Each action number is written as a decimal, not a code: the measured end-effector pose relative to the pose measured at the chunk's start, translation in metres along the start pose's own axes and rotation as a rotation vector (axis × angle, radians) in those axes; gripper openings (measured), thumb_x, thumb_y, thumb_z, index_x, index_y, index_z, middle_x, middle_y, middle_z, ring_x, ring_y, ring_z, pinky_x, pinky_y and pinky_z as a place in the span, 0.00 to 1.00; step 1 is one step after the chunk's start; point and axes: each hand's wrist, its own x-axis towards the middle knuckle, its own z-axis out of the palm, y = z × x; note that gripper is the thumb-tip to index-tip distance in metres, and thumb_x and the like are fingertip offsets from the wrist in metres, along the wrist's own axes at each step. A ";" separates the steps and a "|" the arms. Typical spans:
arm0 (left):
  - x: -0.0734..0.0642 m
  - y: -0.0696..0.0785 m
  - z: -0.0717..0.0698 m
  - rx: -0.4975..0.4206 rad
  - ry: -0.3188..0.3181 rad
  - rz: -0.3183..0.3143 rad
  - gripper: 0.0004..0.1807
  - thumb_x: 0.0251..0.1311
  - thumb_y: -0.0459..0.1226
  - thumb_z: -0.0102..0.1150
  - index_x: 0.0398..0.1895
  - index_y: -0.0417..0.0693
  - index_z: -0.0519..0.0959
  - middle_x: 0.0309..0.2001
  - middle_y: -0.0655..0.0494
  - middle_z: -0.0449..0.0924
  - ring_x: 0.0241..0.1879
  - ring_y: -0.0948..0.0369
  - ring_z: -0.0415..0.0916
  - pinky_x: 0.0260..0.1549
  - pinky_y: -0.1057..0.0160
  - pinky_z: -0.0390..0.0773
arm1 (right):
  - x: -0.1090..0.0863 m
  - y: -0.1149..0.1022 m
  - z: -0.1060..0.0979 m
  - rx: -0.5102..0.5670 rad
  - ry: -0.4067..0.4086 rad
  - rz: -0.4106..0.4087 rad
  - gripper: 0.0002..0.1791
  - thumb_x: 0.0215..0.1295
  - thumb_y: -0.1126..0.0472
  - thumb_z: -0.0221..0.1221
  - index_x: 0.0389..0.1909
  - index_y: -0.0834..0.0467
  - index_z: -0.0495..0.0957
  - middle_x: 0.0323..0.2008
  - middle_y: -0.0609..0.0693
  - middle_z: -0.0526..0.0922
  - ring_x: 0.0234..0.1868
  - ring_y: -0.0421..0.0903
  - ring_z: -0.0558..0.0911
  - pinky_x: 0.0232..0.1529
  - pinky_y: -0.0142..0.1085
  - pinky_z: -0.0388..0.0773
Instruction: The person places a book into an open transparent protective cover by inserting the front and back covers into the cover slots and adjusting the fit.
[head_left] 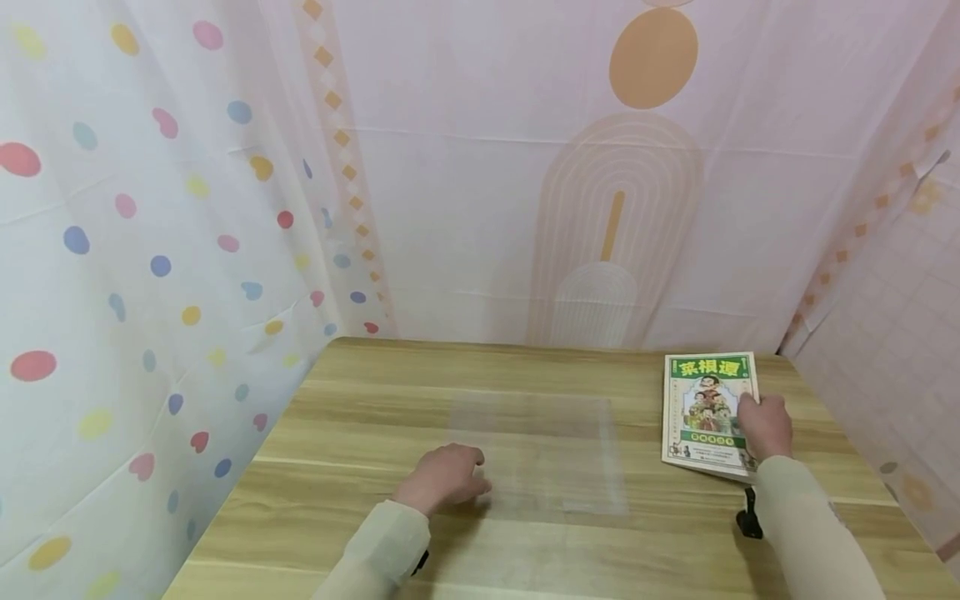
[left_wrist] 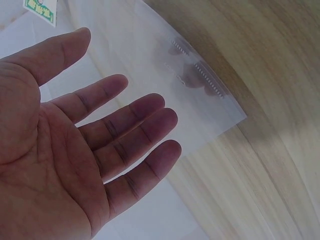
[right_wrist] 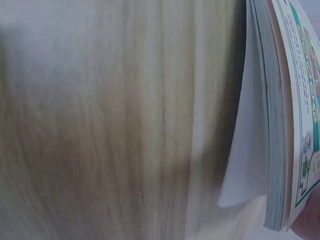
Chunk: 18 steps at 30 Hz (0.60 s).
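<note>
My right hand (head_left: 768, 423) grips a book (head_left: 705, 417) by its right edge, thumb over the cover. Cartoon figures and a green title band mark that cover. In the right wrist view the page edges of the book (right_wrist: 277, 125) show, with a white leaf (right_wrist: 247, 155) splayed away beneath them. On the wooden table lies a clear plastic sleeve (head_left: 540, 454), nearly see-through. My left hand (head_left: 448, 477) hovers by its left edge, fingers loosely bent and holding nothing. Seen from the left wrist, the palm (left_wrist: 55, 150) faces the camera and the sleeve's corner (left_wrist: 210, 115) lies past the fingertips.
The wooden table (head_left: 360, 392) ends at a pale curtain (head_left: 450, 208) behind it. A dotted curtain (head_left: 165, 333) hangs on the left and another patterned one (head_left: 892, 350) on the right. A black strap piece (head_left: 748, 521) hangs under the right wrist.
</note>
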 end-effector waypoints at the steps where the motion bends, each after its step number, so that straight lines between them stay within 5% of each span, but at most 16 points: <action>1: 0.000 0.000 0.000 0.000 -0.001 0.000 0.21 0.61 0.43 0.64 0.52 0.37 0.80 0.51 0.44 0.82 0.52 0.45 0.78 0.49 0.45 0.77 | 0.000 0.000 0.000 0.011 0.004 -0.011 0.40 0.74 0.46 0.29 0.73 0.76 0.45 0.66 0.77 0.56 0.66 0.70 0.60 0.63 0.63 0.60; 5: 0.001 -0.002 0.002 0.003 -0.003 0.006 0.21 0.61 0.43 0.63 0.52 0.38 0.80 0.51 0.44 0.82 0.52 0.45 0.78 0.49 0.45 0.77 | -0.001 -0.001 0.000 0.055 0.038 -0.041 0.38 0.74 0.47 0.34 0.72 0.74 0.51 0.64 0.74 0.61 0.62 0.67 0.65 0.60 0.61 0.64; 9: 0.001 -0.002 0.002 0.003 -0.003 0.009 0.21 0.61 0.43 0.63 0.52 0.38 0.80 0.51 0.44 0.82 0.52 0.45 0.79 0.49 0.45 0.77 | -0.002 -0.004 0.001 0.103 0.066 -0.035 0.38 0.74 0.48 0.37 0.75 0.70 0.47 0.68 0.74 0.58 0.66 0.67 0.63 0.62 0.61 0.63; 18: -0.001 -0.001 0.000 0.003 -0.008 -0.003 0.21 0.61 0.43 0.62 0.52 0.38 0.80 0.50 0.45 0.83 0.52 0.46 0.79 0.50 0.46 0.77 | -0.003 -0.008 -0.002 0.133 0.029 0.012 0.38 0.76 0.45 0.36 0.74 0.69 0.55 0.71 0.69 0.59 0.68 0.63 0.62 0.66 0.59 0.60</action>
